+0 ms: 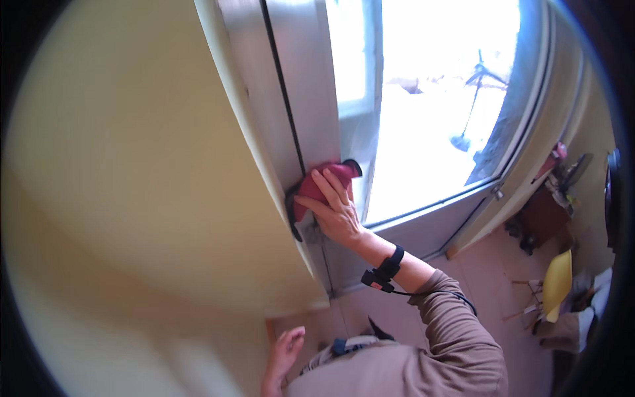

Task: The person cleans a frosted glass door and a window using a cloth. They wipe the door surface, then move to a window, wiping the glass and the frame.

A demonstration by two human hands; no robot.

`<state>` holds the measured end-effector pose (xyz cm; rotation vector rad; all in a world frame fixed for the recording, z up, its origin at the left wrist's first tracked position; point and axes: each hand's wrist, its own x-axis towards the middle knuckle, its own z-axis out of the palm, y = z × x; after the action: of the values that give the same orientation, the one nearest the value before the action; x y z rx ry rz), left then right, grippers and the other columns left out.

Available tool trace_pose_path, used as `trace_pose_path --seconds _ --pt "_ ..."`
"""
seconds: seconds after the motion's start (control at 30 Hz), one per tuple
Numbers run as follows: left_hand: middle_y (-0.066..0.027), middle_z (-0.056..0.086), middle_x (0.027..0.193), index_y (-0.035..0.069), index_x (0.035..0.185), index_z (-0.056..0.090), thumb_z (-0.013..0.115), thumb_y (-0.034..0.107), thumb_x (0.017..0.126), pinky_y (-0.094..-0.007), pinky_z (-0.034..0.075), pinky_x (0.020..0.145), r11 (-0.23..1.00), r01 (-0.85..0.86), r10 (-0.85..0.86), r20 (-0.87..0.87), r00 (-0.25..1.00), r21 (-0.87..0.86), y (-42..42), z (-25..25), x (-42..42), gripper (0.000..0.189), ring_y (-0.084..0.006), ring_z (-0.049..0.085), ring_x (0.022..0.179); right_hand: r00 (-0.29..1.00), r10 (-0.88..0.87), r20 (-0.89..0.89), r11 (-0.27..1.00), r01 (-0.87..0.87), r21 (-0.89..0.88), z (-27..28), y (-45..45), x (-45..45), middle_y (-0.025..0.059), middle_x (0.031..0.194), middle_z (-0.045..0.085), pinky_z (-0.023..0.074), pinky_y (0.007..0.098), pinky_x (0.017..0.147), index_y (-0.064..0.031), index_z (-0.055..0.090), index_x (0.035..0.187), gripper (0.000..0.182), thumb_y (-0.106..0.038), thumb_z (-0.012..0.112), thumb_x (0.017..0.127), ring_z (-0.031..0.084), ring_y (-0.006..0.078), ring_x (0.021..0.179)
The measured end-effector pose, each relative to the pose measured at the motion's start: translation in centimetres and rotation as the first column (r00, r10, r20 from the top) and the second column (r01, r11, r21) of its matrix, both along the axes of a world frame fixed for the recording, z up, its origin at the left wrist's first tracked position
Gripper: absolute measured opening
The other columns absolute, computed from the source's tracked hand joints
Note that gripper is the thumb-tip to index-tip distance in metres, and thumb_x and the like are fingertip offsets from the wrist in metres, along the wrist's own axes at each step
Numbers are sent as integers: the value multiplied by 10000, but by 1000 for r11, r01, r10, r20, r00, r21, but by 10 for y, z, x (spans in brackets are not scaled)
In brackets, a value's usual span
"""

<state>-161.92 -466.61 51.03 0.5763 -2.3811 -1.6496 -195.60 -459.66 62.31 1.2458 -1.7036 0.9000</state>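
Observation:
My right hand (337, 213) holds a red cloth (317, 186) with dark edging, spread under its fingers. The cloth lies flat against the pale metal frame (310, 89) of a glazed door, across a black seam. It covers part of the frame, and something small beneath the hand is hard to make out. On that wrist sits a black strap (389, 265) with a small device and a cable running up the sleeve. My left hand (286, 350) hangs low beside the yellow wall (134, 164). Its fingers are loosely bent, with nothing visible in them.
Bright glass (421, 149) fills the upper right, with a tall stand (474, 104) beyond it. Against the right wall are a reddish-brown cabinet (545, 216) with items on top and a yellow chair (557, 285) with wooden legs. Tiled floor (483, 278) runs below the door.

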Motion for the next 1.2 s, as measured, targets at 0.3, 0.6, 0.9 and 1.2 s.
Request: trace_pose_path --seconds 0.3,0.6,0.9,1.2 --pt "-101 693 1031 111 1169 621 586 203 941 -297 508 814 987 -49 27 -144 989 -155 -27 24 -10 248 -164 656 960 780 -98 -619 931 -147 -333 400 -32 -54 150 1422 384 279 534 1069 -157 573 1214 398 -75 614 827 336 353 1340" --pt "-96 697 1030 110 1181 617 585 200 945 -292 504 823 997 -60 54 -111 992 -49 -19 2 -27 255 -164 651 964 706 -438 -557 791 8 -612 514 -5 -118 189 1096 528 372 470 946 -25 567 1090 258 -166 520 878 474 370 1084" --pt "-119 677 1085 57 1132 641 594 168 924 -334 478 904 996 29 -29 -6 1000 -85 6 20 -52 241 -222 629 1037 996 -29 -82 979 12 -205 110 28 -68 137 1381 431 196 700 1018 -146 628 1161 452 -130 678 712 365 353 1312" --pt "-93 670 1094 71 1150 634 573 193 934 -329 467 928 982 123 -114 66 991 -142 66 42 -82 256 -231 622 1037 981 -56 186 978 16 210 -160 100 -44 24 1426 421 315 511 1008 -196 620 1002 288 -139 638 720 378 223 1327"
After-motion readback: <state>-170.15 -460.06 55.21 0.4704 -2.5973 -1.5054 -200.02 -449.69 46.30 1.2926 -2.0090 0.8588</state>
